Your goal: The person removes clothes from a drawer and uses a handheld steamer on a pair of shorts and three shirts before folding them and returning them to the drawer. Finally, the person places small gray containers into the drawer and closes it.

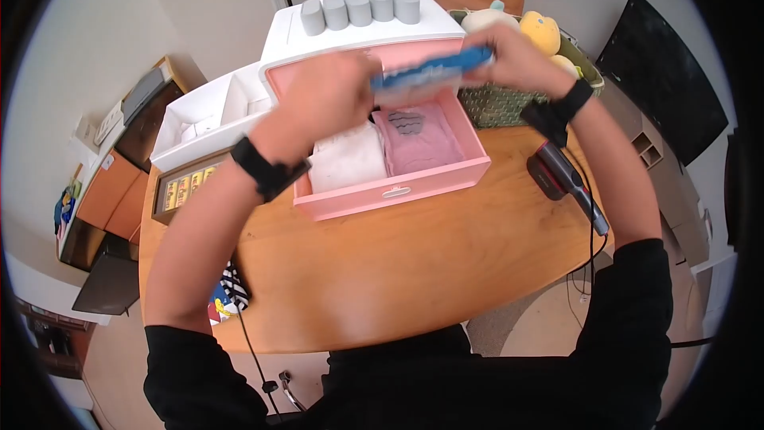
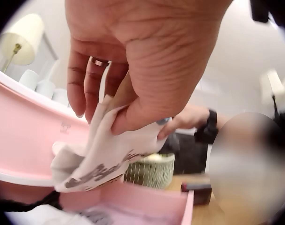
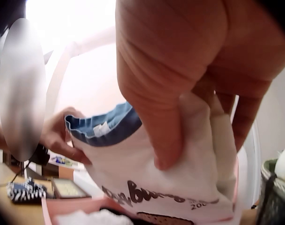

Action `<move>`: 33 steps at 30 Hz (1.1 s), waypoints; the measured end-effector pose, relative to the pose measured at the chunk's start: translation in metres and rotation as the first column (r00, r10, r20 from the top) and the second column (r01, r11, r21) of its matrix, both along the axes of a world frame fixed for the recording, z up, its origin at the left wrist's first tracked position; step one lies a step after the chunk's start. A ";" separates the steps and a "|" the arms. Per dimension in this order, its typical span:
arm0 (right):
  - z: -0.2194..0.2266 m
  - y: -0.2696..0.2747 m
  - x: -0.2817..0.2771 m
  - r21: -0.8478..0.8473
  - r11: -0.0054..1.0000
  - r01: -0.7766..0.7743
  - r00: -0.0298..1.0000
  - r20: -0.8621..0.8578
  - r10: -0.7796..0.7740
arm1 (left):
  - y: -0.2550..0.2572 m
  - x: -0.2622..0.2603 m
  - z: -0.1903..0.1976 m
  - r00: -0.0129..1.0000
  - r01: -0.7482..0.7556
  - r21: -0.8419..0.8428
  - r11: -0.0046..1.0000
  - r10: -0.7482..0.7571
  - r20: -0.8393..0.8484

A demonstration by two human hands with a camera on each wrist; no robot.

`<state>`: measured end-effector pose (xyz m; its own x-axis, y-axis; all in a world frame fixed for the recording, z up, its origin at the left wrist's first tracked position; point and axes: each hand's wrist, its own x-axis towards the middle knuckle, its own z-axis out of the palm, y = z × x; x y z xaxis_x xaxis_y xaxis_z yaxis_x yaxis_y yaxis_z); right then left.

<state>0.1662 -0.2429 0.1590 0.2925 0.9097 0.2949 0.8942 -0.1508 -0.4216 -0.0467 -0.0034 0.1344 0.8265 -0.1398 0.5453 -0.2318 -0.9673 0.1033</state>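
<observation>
A folded white garment with dark lettering and a blue waistband or collar [image 1: 434,68] is held up above the open pink drawer [image 1: 446,185]. The left hand [image 1: 322,99] grips one end; in the left wrist view its thumb [image 2: 133,115] presses the white cloth [image 2: 119,145] against the fingers. At the other end the right hand [image 1: 513,60] pinches the garment, and the right wrist view shows its thumb [image 3: 166,136] on the white cloth [image 3: 133,164]. Inside the drawer lie a folded white cloth [image 1: 346,161] and a folded pink one [image 1: 422,139], side by side.
Grey containers [image 1: 358,8] stand on the white cabinet top [image 1: 278,41]. White bins [image 1: 191,115] and a framed box [image 1: 163,191] are at the left. A green basket of plush toys [image 1: 501,107] and a corded handheld appliance [image 1: 569,183] are at the right. Patterned cloth [image 1: 231,291] lies front left.
</observation>
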 end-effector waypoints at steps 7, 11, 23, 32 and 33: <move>-0.104 -0.020 -0.035 -0.284 0.958 -0.035 0.974 0.203 0.096 | -0.025 -0.004 -0.085 0.894 0.246 0.353 0.903 -0.070 -0.443; -0.099 -0.008 -0.026 -0.343 0.939 -0.040 0.985 0.142 0.094 | -0.012 0.018 -0.083 0.820 0.201 0.064 0.977 -0.133 -0.557; -0.076 0.024 0.023 0.092 0.943 0.321 0.902 0.274 -0.334 | -0.012 0.083 -0.077 0.978 -0.154 -0.097 0.983 0.138 -0.154; -0.111 0.003 -0.007 -0.421 0.899 -0.120 0.909 0.317 0.269 | -0.018 0.052 -0.113 0.820 0.283 0.193 0.939 -0.132 -0.557; -0.108 0.006 -0.008 -0.414 0.900 -0.137 0.872 0.381 0.308 | -0.024 0.059 -0.110 0.778 0.267 0.173 0.948 -0.106 -0.619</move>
<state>0.1578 -0.2364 0.0507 -0.0083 0.9997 -0.0214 0.9985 0.0095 0.0545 0.0124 -0.0269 0.0245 0.9160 -0.3834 -0.1176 -0.3795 -0.9235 0.0554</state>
